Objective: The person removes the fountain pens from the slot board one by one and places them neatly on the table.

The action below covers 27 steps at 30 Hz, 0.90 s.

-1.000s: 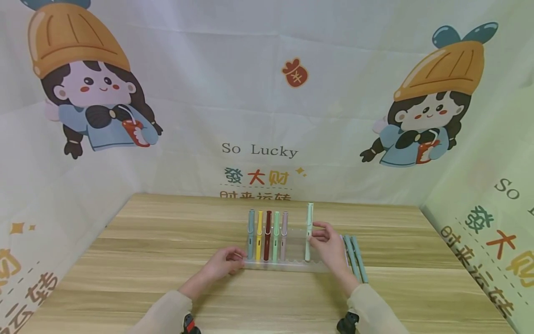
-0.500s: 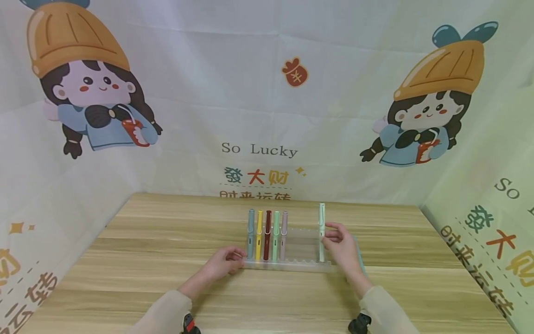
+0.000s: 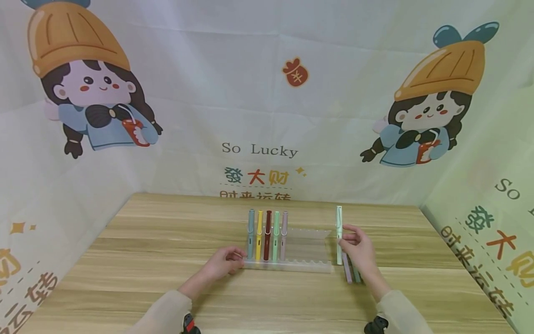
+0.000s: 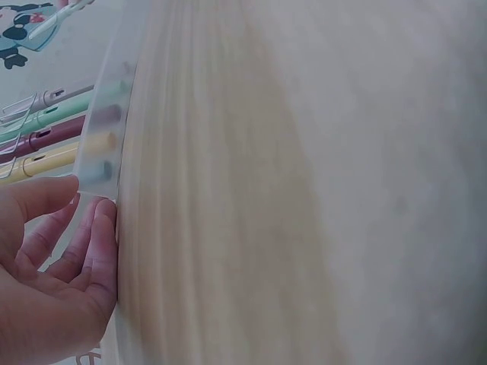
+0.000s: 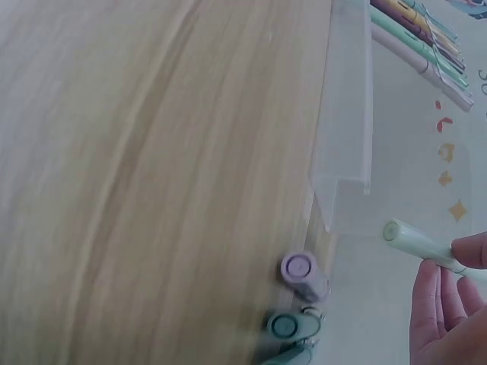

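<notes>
A clear plastic pen rack (image 3: 308, 267) stands on the table, notched along its front. Several capped pens sit upright in its left part: blue-grey (image 3: 251, 234), yellow (image 3: 259, 235), dark red (image 3: 267, 235), mint green (image 3: 276, 235) and pale purple (image 3: 284, 235). My left hand (image 3: 225, 262) holds the rack's left end, thumb and fingertips at its corner (image 4: 97, 182). Just beyond the right end, my right hand (image 3: 360, 246) pinches a pale mint pen (image 3: 339, 232) between thumb and fingers. That pen is upright, apart from the rack, its end (image 5: 392, 230) above the table.
Below my right hand lie a purple pen (image 5: 300, 268) and teal pens (image 5: 286, 325), partly hidden by the hand in the head view. The wooden table (image 3: 267, 306) meets a printed cloth (image 3: 333, 139) at the back and sides.
My right hand has moved right with the pale mint pen, from in front of the rack's right part to past its right end. The left hand and the racked pens stay put.
</notes>
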Each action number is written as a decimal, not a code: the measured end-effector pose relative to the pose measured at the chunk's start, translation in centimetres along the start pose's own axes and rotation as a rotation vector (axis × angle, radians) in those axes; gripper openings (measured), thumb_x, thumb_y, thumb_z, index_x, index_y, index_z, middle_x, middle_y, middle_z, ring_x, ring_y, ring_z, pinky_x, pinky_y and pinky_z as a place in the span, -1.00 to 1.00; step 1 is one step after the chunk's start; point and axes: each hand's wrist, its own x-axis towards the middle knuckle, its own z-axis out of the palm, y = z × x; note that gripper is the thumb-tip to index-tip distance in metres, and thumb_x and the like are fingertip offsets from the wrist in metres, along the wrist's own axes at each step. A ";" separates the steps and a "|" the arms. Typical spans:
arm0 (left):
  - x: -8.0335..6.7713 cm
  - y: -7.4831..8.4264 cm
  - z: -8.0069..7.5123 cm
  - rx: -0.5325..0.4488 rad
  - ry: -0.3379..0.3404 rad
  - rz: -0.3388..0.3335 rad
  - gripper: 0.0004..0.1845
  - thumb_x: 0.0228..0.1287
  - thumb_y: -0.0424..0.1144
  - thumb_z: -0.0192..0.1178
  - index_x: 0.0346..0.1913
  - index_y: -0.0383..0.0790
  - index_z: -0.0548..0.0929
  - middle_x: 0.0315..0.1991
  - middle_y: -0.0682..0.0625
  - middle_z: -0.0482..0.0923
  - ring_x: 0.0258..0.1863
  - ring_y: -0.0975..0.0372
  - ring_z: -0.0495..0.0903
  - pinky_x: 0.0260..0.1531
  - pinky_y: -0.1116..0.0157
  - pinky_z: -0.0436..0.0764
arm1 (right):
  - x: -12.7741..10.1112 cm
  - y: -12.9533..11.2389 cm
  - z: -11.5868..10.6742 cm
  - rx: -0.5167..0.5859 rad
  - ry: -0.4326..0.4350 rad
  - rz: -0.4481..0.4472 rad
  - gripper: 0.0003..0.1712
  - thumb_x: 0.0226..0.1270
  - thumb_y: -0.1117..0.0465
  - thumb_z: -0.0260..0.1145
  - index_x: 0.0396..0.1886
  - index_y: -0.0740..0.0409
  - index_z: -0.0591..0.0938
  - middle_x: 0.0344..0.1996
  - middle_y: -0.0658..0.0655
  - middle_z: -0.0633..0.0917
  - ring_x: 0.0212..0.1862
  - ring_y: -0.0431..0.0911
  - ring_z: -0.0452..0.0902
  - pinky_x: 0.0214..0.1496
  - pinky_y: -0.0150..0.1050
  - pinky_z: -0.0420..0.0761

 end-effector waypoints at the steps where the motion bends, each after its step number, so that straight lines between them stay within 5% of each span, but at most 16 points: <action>1: 0.1 -0.4 0.0 0.001 0.000 -0.001 -0.80 0.18 -0.53 0.06 -0.14 -0.61 0.44 -0.33 -0.20 0.51 -0.34 0.12 0.49 -0.36 0.13 0.54 | 0.0 0.1 -0.2 -0.003 0.002 0.002 -0.55 0.12 0.48 0.22 0.06 0.38 0.42 -0.30 0.25 0.58 -0.38 -0.27 0.46 -0.37 -0.46 0.53; 9: 1.5 -3.1 0.0 0.009 -0.003 -0.006 -0.79 0.19 -0.51 0.08 -0.13 -0.58 0.45 -0.32 -0.19 0.52 -0.34 0.15 0.49 -0.39 0.19 0.54 | 0.1 1.0 -2.1 0.011 0.014 0.040 -0.55 0.11 0.51 0.17 0.06 0.40 0.41 -0.36 0.17 0.56 -0.42 -0.32 0.45 -0.36 -0.44 0.53; 27: 1.5 -3.1 -0.1 -0.005 0.003 -0.001 -0.79 0.19 -0.47 0.11 -0.14 -0.54 0.47 -0.34 -0.12 0.53 -0.36 0.16 0.49 -0.41 0.20 0.54 | -0.1 2.2 -5.6 -0.180 0.002 0.051 -0.57 0.10 0.46 0.18 0.02 0.49 0.43 -0.40 0.20 0.60 -0.54 -0.20 0.47 -0.49 -0.37 0.53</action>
